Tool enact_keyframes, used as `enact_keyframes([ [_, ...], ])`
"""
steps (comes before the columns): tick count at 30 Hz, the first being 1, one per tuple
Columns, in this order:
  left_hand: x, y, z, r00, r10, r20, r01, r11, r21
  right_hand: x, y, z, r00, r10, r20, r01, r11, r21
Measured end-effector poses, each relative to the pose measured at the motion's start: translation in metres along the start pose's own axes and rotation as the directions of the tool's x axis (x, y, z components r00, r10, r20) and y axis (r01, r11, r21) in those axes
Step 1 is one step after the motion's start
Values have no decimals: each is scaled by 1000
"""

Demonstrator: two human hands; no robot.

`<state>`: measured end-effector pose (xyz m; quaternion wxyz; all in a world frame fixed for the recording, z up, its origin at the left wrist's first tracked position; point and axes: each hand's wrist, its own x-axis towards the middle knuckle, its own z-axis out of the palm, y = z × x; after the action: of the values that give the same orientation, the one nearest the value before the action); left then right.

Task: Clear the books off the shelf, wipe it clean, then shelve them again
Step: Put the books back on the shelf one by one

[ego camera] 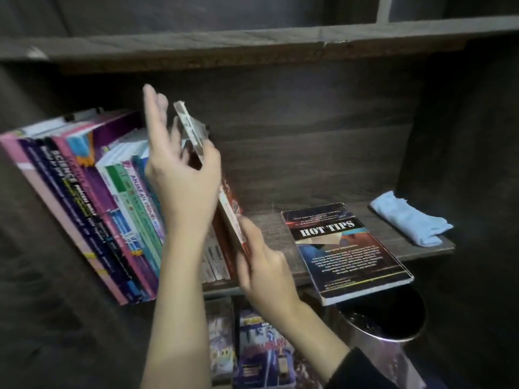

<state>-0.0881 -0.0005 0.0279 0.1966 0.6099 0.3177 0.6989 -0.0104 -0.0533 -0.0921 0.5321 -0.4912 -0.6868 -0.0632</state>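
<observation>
A row of colourful books (92, 197) leans to the left on the dark wooden shelf (276, 234). At the right end of that row a thin red book (231, 203) stands tilted between both hands. My left hand (179, 169) holds its upper part, thumb on the spine edge, fingers straight behind the cover. My right hand (259, 262) grips its lower corner. A dark book titled HOT TIPS (345, 251) lies flat on the shelf, overhanging the front edge. A folded light blue cloth (407, 219) lies at the shelf's far right.
The shelf board above (224, 43) hangs low over the books. Below the shelf stand more books (252, 346) and a round metal bin (384, 324), right under the overhanging book. A dark side panel (460, 164) closes the right side.
</observation>
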Motion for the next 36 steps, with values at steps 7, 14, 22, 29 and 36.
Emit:
enact_keyframes([
  [7,-5,-13,-18,983,-47,175,-16,940,340,-14,25,24,981,90,175,-94,995,18],
  [14,-3,-25,-29,953,71,296,-262,683,682,-6,40,44,842,346,413,-423,899,110],
  [22,9,-33,-34,932,-38,361,-294,506,811,4,80,41,585,398,707,-617,784,69],
  [29,20,-38,-38,938,-5,348,-285,561,777,1,91,53,572,475,669,-636,772,-4],
  [36,18,-37,-33,962,43,269,-252,519,817,3,102,54,621,453,640,-585,811,-6],
])
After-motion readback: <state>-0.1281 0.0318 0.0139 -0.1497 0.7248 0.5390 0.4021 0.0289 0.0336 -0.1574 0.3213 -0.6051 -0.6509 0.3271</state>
